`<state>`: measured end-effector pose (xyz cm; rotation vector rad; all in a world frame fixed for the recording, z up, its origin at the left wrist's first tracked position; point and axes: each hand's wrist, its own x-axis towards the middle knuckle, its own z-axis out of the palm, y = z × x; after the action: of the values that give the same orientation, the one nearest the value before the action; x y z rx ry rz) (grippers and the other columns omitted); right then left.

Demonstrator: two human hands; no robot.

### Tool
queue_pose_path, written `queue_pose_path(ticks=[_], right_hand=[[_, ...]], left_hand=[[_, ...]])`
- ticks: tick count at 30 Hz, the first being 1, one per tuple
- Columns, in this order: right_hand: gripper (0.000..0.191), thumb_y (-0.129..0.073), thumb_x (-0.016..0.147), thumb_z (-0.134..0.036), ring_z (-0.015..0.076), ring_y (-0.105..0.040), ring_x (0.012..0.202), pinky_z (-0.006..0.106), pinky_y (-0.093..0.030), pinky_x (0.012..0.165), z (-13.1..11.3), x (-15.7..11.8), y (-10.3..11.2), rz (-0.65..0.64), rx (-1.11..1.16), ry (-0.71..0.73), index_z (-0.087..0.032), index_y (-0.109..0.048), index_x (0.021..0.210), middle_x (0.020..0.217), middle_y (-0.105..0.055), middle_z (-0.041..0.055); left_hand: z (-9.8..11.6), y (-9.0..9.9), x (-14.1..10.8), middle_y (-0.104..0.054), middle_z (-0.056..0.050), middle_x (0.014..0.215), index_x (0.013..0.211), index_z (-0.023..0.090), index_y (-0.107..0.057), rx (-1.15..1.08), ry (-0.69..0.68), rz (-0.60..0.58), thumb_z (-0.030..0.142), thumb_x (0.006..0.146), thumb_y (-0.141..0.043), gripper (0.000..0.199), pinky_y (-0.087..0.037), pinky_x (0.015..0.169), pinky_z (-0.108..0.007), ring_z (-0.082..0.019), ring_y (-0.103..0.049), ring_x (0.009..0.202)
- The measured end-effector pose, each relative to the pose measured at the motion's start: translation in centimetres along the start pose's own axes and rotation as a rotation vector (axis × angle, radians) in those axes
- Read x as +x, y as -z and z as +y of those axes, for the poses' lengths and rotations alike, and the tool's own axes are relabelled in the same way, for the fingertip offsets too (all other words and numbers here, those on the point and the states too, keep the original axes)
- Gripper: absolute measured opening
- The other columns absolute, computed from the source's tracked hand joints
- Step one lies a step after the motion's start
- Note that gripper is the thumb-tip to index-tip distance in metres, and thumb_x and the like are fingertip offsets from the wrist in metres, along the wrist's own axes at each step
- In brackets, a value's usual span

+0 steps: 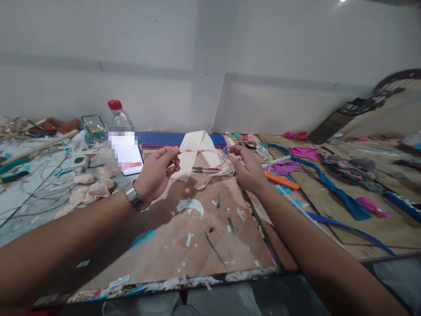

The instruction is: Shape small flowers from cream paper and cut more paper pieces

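A thin, cream-coloured twisted strip (197,151) stretches sideways above the table between my two hands. My left hand (154,175), with a metal watch on its wrist, is closed in a pinch on the strip's left end. On the other side, my right hand (248,169) has its thumb and fingers closed around the right end; its grip is partly hidden. Behind the strip lie folded cream sheets (197,139). Small thread snips (206,170) rest below it, beside a crumpled pale scrap (210,179).
On the left are a lit phone (130,153), a red-capped bottle (115,105), peach crumpled pieces (94,193), a cable and green-handled pliers (15,166). An orange cutter (282,180), blue strips (342,197) and pink scraps (305,152) lie right. A wall stands behind.
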<state>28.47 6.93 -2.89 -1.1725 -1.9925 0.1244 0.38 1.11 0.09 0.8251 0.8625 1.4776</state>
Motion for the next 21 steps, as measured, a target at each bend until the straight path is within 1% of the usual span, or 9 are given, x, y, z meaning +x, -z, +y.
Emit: queue_pose_path(ticks=[3, 5, 8, 11, 12, 14, 15, 17, 21], right_hand=[[0.053, -0.058, 0.084, -0.024, 0.0359, -0.061, 0.126, 0.054, -0.047, 0.109, 0.7, 0.1, -0.2, -0.166, -0.091, -0.058, -0.015, -0.060, 0.137, 0.136, -0.067, 0.0178], [0.065, -0.064, 0.079, -0.022, 0.0372, -0.060, 0.129, 0.053, -0.047, 0.110, 0.9, 0.0, -0.4, -0.258, -0.138, -0.104, -0.014, -0.057, 0.143, 0.142, -0.065, 0.0192], [0.064, -0.068, 0.079, -0.026, 0.0344, -0.067, 0.117, 0.046, -0.052, 0.099, 1.4, -0.1, -0.8, -0.294, -0.151, -0.157, -0.015, -0.060, 0.141, 0.133, -0.071, 0.0178], [0.049, -0.068, 0.081, -0.028, 0.0274, -0.071, 0.093, 0.038, -0.054, 0.085, 2.2, 0.0, -0.8, -0.284, -0.147, -0.206, -0.018, -0.069, 0.130, 0.109, -0.079, 0.0114], [0.045, -0.068, 0.080, -0.027, 0.0268, -0.070, 0.091, 0.037, -0.053, 0.083, 2.4, 0.2, -0.7, -0.272, -0.140, -0.215, -0.018, -0.073, 0.123, 0.105, -0.080, 0.0105], [0.037, -0.068, 0.074, -0.021, 0.0282, -0.070, 0.096, 0.037, -0.052, 0.085, 3.0, 0.5, -0.1, -0.233, -0.121, -0.223, -0.019, -0.078, 0.110, 0.107, -0.080, 0.0102], [0.037, -0.065, 0.071, -0.017, 0.0286, -0.069, 0.096, 0.037, -0.052, 0.084, 3.3, 0.7, 0.3, -0.207, -0.110, -0.234, -0.018, -0.079, 0.105, 0.105, -0.080, 0.0098], [0.042, -0.056, 0.069, -0.013, 0.0273, -0.069, 0.088, 0.037, -0.052, 0.078, 3.8, 1.0, 1.0, -0.136, -0.085, -0.266, -0.017, -0.079, 0.105, 0.096, -0.079, 0.0089], [0.056, -0.048, 0.066, -0.013, 0.0224, -0.064, 0.068, 0.035, -0.051, 0.066, 4.4, 1.5, 1.6, -0.016, -0.010, -0.308, -0.015, -0.075, 0.115, 0.088, -0.077, 0.0071]], left_hand=[[0.0, 0.1, 0.1, -0.057, 0.001, 0.073, 0.076, 0.017, -0.066, 0.009, 0.005, 0.001, 0.029, 0.079, -0.083, 0.021, -0.044, 0.058, -0.019, -0.008, -0.052, 0.065], [-0.1, 0.1, 0.1, -0.057, 0.001, 0.071, 0.076, 0.017, -0.066, 0.033, -0.014, -0.008, 0.028, 0.080, -0.081, 0.019, -0.043, 0.058, -0.020, -0.008, -0.051, 0.064], [-0.3, 0.3, 0.1, -0.057, 0.001, 0.071, 0.078, 0.018, -0.067, 0.093, -0.080, -0.042, 0.030, 0.081, -0.079, 0.017, -0.043, 0.058, -0.022, -0.009, -0.051, 0.062], [-0.5, 0.4, 0.1, -0.057, 0.001, 0.070, 0.079, 0.018, -0.067, 0.139, -0.134, -0.072, 0.030, 0.081, -0.078, 0.016, -0.043, 0.059, -0.024, -0.009, -0.050, 0.062], [-0.5, 0.4, 0.0, -0.057, 0.001, 0.070, 0.079, 0.018, -0.067, 0.145, -0.142, -0.078, 0.029, 0.082, -0.077, 0.015, -0.043, 0.059, -0.024, -0.009, -0.050, 0.062], [-0.5, 0.4, 0.0, -0.057, 0.001, 0.070, 0.078, 0.019, -0.067, 0.150, -0.151, -0.084, 0.029, 0.083, -0.076, 0.015, -0.043, 0.060, -0.024, -0.010, -0.050, 0.063], [-0.5, 0.4, 0.0, -0.056, 0.001, 0.070, 0.078, 0.019, -0.066, 0.151, -0.154, -0.085, 0.030, 0.083, -0.075, 0.015, -0.043, 0.060, -0.024, -0.010, -0.050, 0.063], [-0.5, 0.5, 0.0, -0.056, 0.001, 0.070, 0.077, 0.019, -0.064, 0.152, -0.159, -0.085, 0.030, 0.084, -0.074, 0.016, -0.042, 0.060, -0.024, -0.010, -0.050, 0.063], [-0.5, 0.5, -0.1, -0.056, 0.001, 0.070, 0.077, 0.018, -0.064, 0.151, -0.158, -0.087, 0.028, 0.086, -0.072, 0.015, -0.042, 0.060, -0.024, -0.009, -0.050, 0.063]])
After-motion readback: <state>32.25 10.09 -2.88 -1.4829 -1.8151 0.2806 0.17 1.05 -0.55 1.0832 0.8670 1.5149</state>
